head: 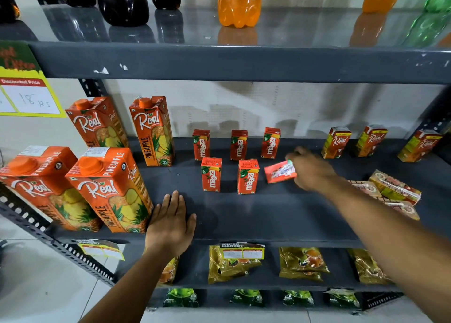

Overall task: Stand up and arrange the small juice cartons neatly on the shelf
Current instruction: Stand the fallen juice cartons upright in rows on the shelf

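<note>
Several small red Maaza cartons stand upright on the dark grey shelf [244, 215]: three in a back row [238, 145] and two in front [211, 174]. My right hand [311, 170] grips another small Maaza carton [279, 172], tilted on its side just right of the front row. My left hand [172, 222] lies flat and open on the shelf's front edge. Three small Real cartons [336, 142] stand at the back right. A few small cartons [393, 188] lie flat at the right, behind my right forearm.
Tall Real pineapple cartons [107, 188] crowd the shelf's left side. Dark, orange and green bottles [238, 2] stand on the shelf above. Foil pouches [234, 264] fill the lower shelf. A yellow price tag [26, 98] hangs at the left.
</note>
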Available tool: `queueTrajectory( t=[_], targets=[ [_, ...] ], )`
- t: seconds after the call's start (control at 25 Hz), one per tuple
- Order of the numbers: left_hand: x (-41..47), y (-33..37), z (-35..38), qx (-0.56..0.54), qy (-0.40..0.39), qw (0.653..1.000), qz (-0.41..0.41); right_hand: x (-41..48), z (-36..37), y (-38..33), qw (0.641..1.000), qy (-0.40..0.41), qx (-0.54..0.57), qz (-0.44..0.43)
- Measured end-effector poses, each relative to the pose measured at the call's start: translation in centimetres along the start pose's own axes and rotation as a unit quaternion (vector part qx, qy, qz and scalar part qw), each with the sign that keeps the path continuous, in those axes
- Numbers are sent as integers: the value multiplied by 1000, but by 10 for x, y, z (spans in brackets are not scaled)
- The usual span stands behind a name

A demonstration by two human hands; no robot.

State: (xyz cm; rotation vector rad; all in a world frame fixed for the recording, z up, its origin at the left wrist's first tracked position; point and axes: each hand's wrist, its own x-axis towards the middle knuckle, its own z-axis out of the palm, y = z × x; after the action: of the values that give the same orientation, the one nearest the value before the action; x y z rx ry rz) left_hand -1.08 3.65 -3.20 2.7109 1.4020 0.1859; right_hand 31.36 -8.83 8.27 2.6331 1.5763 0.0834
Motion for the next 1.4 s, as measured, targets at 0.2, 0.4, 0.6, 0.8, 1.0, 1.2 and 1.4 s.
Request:
queueTrajectory(
  t=[0.2, 0.4, 0.6, 0.8, 1.0, 1.2, 1.4],
  targets=[
    [0, 1, -2, 12, -9, 1000, -1, 9, -27, -1, 904, 79, -304, -291],
    [0, 1, -2, 9, -6, 1000, 1, 10, -37, 2, 886, 47, -313, -340],
    [0, 1, -1, 17, -10, 1000, 2, 15, -49, 4, 967, -62, -129, -211],
    [-1, 2, -4, 14, -15, 1000, -3, 17, -41, -18, 997, -69, -1, -27],
    [2, 1, -7, 17, -46, 999, -2, 19, -35, -26, 996, -80, 18, 22],
    [-10, 35, -24, -87, -22, 996, 23, 9, -78, 44, 989, -35, 128, 66],
    [-31, 169, -17, -97, -17, 968, 229, -36, -62, 169, 986, -120, 64, 93]
  ],
)
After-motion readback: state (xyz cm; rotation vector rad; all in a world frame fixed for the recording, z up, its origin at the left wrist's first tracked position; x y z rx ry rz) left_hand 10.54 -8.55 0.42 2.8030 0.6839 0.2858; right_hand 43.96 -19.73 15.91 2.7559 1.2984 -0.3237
